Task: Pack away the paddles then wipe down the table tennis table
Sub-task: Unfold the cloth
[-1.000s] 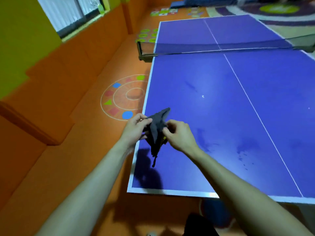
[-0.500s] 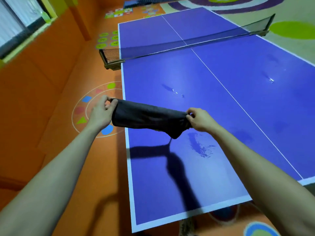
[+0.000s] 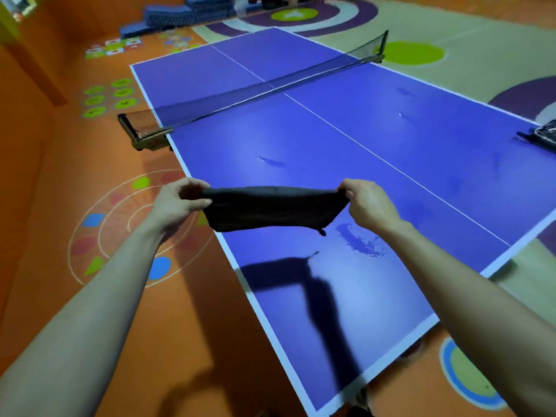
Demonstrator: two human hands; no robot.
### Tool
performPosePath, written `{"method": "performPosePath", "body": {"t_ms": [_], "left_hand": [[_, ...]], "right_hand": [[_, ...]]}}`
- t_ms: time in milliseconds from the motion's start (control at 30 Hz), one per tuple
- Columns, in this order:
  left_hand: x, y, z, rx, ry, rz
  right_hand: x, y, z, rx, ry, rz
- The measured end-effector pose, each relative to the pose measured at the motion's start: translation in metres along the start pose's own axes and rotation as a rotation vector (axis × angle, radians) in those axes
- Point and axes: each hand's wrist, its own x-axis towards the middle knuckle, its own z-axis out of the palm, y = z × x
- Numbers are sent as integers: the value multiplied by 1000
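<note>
A dark grey cloth (image 3: 270,209) hangs stretched flat above the near left part of the blue table tennis table (image 3: 346,152). My left hand (image 3: 180,203) pinches its left end, out over the table's left edge. My right hand (image 3: 368,203) pinches its right end over the table. A wet smear (image 3: 361,242) lies on the table just below my right hand, and smaller wet marks (image 3: 270,161) show farther up. No paddles can be seen.
The net (image 3: 264,85) crosses the middle of the table, clamped at a post (image 3: 144,130) on the left. A dark object (image 3: 546,135) sits at the table's right edge. The orange floor carries coloured shapes (image 3: 120,230). Blue mats (image 3: 186,13) are stacked at the far wall.
My hands have drawn apart, pulling the bunched cloth out into a flat strip. My view has swung to the right, showing more of the table.
</note>
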Motion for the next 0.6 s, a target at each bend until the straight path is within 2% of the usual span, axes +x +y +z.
{"method": "performPosePath", "body": {"t_ms": [167,233,300,400,500,600], "left_hand": [[0,3,-24,251,-346,-17],[0,7,-19,294,-425,-2],[0,9,-8,170,-439,-4],[1,11,16,-68,-391,-132],[8,6,36,65,-217,-95],[7,6,57,156,-166,-53]], "right_hand": [[-40,-18,5,98,168,115],[-51,-23,7,53,160,179],[-60,-28,7,65,115,276],[-71,-31,3,69,96,358],[-80,-29,-6,23,44,384],[-80,-29,-13,89,-73,409]]}}
